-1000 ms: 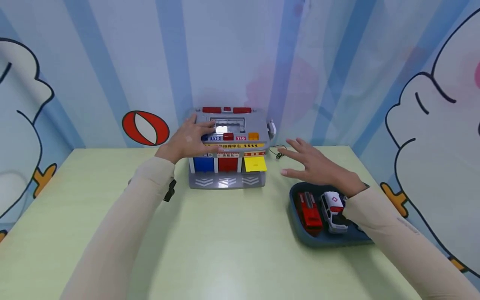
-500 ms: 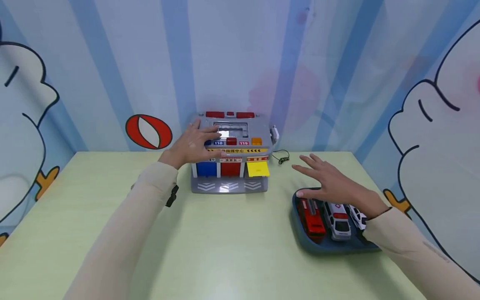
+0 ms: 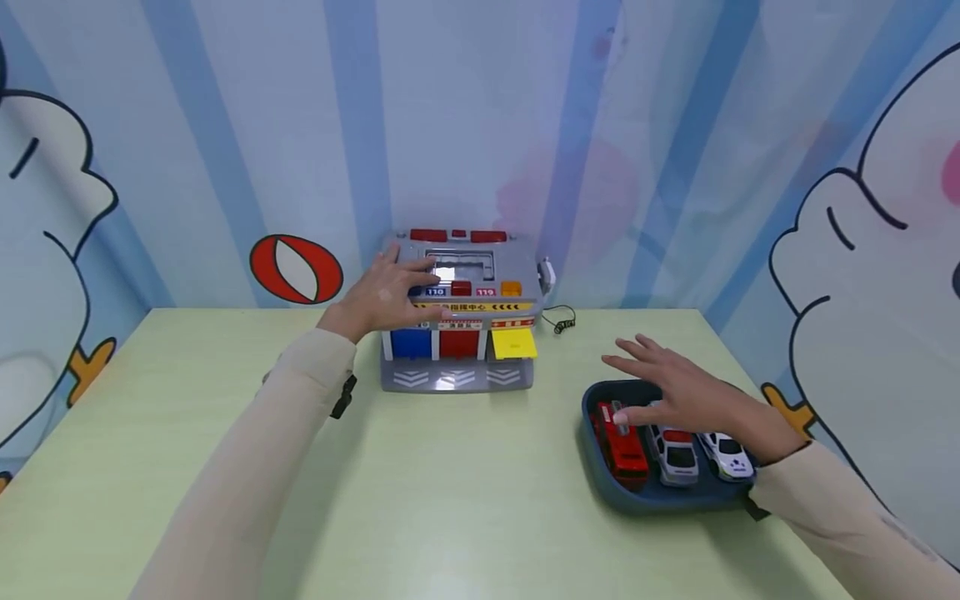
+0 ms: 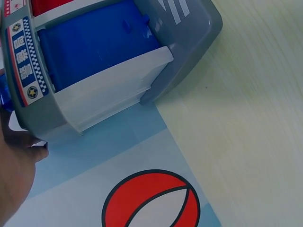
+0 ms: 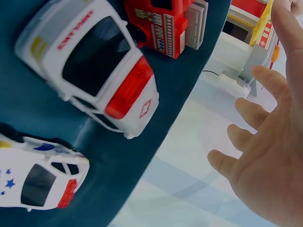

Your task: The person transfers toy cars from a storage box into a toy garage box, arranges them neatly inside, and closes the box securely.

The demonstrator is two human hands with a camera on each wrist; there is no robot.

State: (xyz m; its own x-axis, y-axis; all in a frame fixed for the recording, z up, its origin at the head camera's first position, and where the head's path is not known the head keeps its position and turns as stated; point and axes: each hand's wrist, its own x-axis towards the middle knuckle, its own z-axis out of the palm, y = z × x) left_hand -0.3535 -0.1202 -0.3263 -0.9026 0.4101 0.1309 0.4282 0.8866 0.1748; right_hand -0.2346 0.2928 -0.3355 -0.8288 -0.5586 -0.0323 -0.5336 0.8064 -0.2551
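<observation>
A grey toy station (image 3: 517, 267) stands at the table's back, its blue door (image 4: 94, 45) and red door (image 3: 459, 343) down and its yellow door (image 3: 513, 343) raised. The left hand (image 3: 378, 292) rests with spread fingers on the station's left top edge. Above the dark blue tray (image 3: 637, 502) hovers the right hand (image 3: 693, 396), fingers spread, holding nothing. Inside the tray lie a red fire truck (image 3: 625, 454), a white ambulance (image 5: 102, 61) and a white police car (image 5: 42, 182). In the head view the right hand partly covers the ambulance.
A thin black cord (image 3: 562, 323) lies on the table just right of the station. Behind the table (image 3: 450, 483) hangs a striped cloth (image 3: 465, 108) with cartoon figures. The tray is at the table's right side.
The right hand has moved right and towards the viewer, over the tray, uncovering the police car. The left hand stays on the station. The head view has shifted slightly.
</observation>
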